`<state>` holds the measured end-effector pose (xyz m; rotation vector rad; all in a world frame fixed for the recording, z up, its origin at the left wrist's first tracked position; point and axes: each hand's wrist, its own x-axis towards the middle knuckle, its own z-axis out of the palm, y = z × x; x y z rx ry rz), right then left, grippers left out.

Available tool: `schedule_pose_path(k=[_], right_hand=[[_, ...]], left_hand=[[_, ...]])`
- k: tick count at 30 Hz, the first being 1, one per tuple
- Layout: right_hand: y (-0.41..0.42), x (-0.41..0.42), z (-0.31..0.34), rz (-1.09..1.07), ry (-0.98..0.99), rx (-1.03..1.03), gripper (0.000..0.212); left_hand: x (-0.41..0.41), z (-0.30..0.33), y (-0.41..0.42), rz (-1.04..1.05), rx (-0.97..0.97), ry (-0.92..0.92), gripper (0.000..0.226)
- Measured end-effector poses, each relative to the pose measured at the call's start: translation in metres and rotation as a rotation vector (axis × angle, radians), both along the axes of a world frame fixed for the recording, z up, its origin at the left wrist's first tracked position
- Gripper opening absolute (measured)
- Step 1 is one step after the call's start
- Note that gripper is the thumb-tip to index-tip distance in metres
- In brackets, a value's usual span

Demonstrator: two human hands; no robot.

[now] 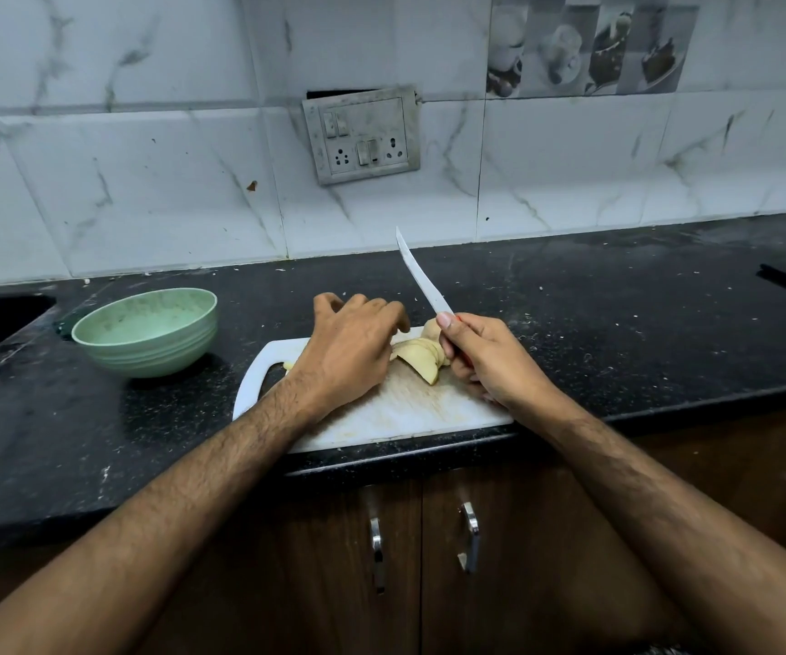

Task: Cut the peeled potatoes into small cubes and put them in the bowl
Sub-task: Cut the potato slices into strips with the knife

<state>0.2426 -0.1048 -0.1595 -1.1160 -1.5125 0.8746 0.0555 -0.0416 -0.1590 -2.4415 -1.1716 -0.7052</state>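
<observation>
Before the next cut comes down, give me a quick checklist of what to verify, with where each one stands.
1. Knife held firmly in right hand: ok.
2. Blade raised off the potato slices: ok.
3. Slices on the cutting board: ok.
4. Left hand fingertips out of the blade's path: cannot tell.
5. Green bowl nearby for cubes: ok.
6. Slices already cubed: not ok.

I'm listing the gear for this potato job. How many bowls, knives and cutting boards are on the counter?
Bowls: 1, the green bowl
Knives: 1, the knife in the right hand
Cutting boards: 1, the white cutting board
Total: 3
</observation>
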Motion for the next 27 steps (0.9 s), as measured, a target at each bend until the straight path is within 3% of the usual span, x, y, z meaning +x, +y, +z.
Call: schedule_pose_path(k=[6,16,19,23,27], right_hand=[[0.001,0.0,-0.001,0.0,0.024,-0.005,0.042],[0.0,0.001,0.0,0.009,0.052,-0.017,0.041],[0.0,0.001,0.0,0.01,0.052,-0.018,0.041],[-0.001,0.001,0.003,-0.002,0.009,-0.034,0.041],[-0.005,0.005,0.014,0.013,-0.138,-0.103,0.041]], left_hand=[[-0.006,-0.001,0.0,-0.193,0.059,0.14,0.02],[-0.003,0.008,-0.006,-0.345,0.19,0.17,0.013],[-0.007,0.002,-0.014,-0.382,0.256,0.151,0.021],[-0.017,-0.008,-0.022,-0.446,0.148,0.081,0.008],[-0.028,-0.012,-0.024,-0.451,0.022,0.022,0.01]])
